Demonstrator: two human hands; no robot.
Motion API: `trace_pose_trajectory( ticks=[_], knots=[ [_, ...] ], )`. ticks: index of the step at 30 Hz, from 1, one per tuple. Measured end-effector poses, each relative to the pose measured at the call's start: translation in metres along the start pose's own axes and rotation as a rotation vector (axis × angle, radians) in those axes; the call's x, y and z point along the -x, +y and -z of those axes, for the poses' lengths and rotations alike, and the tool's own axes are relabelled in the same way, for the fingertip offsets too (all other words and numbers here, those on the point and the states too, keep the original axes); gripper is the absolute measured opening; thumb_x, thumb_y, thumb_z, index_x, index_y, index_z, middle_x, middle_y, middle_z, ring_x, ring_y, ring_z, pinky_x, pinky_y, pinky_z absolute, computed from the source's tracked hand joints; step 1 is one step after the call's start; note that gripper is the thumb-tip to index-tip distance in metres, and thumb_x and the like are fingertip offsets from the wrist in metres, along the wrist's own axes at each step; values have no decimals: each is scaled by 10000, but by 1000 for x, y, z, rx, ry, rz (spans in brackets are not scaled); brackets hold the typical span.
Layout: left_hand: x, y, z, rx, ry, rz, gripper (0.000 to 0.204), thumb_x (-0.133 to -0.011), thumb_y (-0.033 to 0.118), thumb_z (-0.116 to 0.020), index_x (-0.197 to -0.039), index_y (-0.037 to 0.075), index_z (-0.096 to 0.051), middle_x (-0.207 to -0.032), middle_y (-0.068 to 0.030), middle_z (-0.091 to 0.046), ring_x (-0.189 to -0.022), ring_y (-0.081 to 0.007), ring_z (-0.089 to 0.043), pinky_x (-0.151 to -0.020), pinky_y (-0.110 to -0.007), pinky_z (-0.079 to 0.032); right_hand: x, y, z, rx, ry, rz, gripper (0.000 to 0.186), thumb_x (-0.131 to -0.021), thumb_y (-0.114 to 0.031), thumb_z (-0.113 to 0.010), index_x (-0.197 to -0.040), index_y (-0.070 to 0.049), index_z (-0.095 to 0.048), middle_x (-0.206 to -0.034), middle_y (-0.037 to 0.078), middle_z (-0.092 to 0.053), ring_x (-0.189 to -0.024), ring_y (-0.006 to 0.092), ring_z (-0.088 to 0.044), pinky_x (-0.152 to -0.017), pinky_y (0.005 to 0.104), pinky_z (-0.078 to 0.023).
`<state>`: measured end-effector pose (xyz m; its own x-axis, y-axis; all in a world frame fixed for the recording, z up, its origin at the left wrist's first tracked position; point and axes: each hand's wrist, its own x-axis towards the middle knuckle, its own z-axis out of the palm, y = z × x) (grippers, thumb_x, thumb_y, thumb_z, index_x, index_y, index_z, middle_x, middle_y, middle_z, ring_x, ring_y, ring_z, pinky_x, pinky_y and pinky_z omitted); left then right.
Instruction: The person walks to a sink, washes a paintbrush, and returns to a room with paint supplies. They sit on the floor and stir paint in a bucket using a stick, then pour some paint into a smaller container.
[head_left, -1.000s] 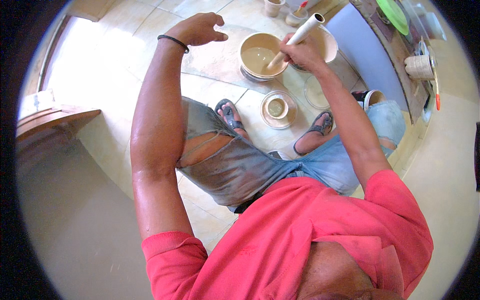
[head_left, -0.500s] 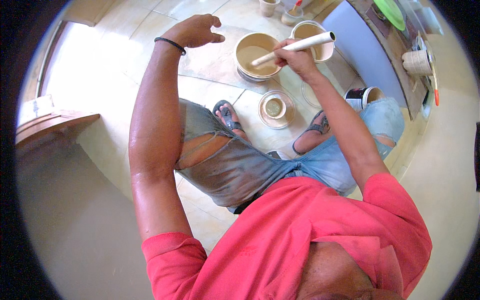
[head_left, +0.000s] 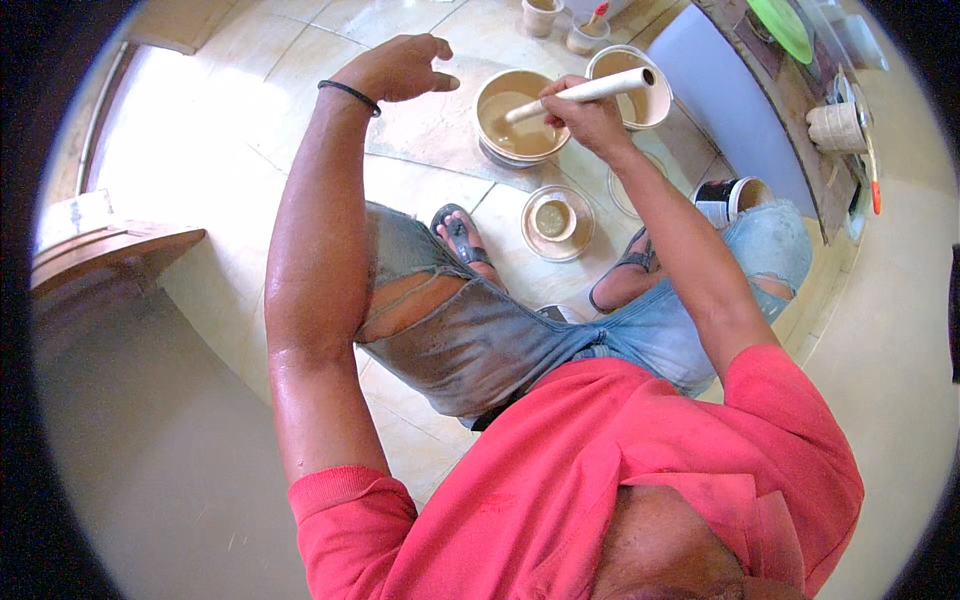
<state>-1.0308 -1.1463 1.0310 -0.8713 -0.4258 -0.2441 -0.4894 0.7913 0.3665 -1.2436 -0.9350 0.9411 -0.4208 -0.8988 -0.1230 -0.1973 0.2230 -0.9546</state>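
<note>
A pale hollow pipe (head_left: pixel 610 86) slants down into a bucket of beige liquid (head_left: pixel 497 147), its lower end in the liquid. My right hand (head_left: pixel 588 118) is wrapped round the pipe just past the bucket's right rim. To the left of that bucket, my left hand (head_left: pixel 405 70) hangs in the air with bent, parted fingers and nothing in it. A second pale bucket (head_left: pixel 650 112) stands behind my right hand, partly hidden by the hand and the pipe.
Between my feet a small cup (head_left: pixel 552 219) sits on a round lid (head_left: pixel 538 243). A dark-labelled tub (head_left: pixel 716 196) lies near my right knee. Small containers (head_left: pixel 541 18) stand at the back, one holding a red-handled brush (head_left: pixel 597 14). A wooden ledge (head_left: pixel 120 250) juts in at left.
The pipe's lower end has shifted slightly within the bucket, and its upper end has swung a little left. My left hand has moved slightly right.
</note>
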Motion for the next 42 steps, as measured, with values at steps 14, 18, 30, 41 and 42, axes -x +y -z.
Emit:
trace_pose_trajectory(
  ticks=[14,18,30,41,42],
  knots=[
    [-2,1,-2,6,16,-2,568,-895,410,-732,-1313,46,-610,-1120,-234,-700,-1027,-356,-692,-906,-446,-554,-7,2,5,141,58,61,170,-837,-194,-702,-802,-29,-692,-655,50,-668,-622,142,-669,-598,308,-551],
    [1,-2,-2,-30,18,21,570,-896,405,-731,-1318,43,-605,-1113,-234,-700,-1029,-355,-692,-908,-448,-552,-10,0,24,255,121,-14,150,-831,-182,-709,-791,-38,-691,-660,55,-676,-621,142,-681,-570,304,-553],
    [1,2,-2,-50,7,34,565,-907,408,-719,-1322,42,-603,-1129,-235,-706,-1030,-369,-697,-916,-460,-555,-8,13,25,302,164,50,161,-844,-206,-706,-875,-49,-699,-739,53,-709,-642,124,-679,-615,296,-555],
    [-6,6,-2,-25,3,-1,574,-903,413,-725,-1328,49,-600,-1115,-235,-701,-1035,-360,-692,-917,-450,-552,0,2,1,-176,9,-103,99,-849,-127,-717,-869,-32,-701,-690,58,-684,-596,125,-675,-552,268,-568],
    [-2,2,-2,-21,8,-3,573,-903,414,-725,-1326,48,-600,-1108,-231,-701,-1027,-358,-692,-913,-448,-553,3,-5,6,-110,-30,-139,95,-845,-127,-718,-868,-37,-700,-683,52,-678,-589,119,-665,-544,265,-559]
  ],
)
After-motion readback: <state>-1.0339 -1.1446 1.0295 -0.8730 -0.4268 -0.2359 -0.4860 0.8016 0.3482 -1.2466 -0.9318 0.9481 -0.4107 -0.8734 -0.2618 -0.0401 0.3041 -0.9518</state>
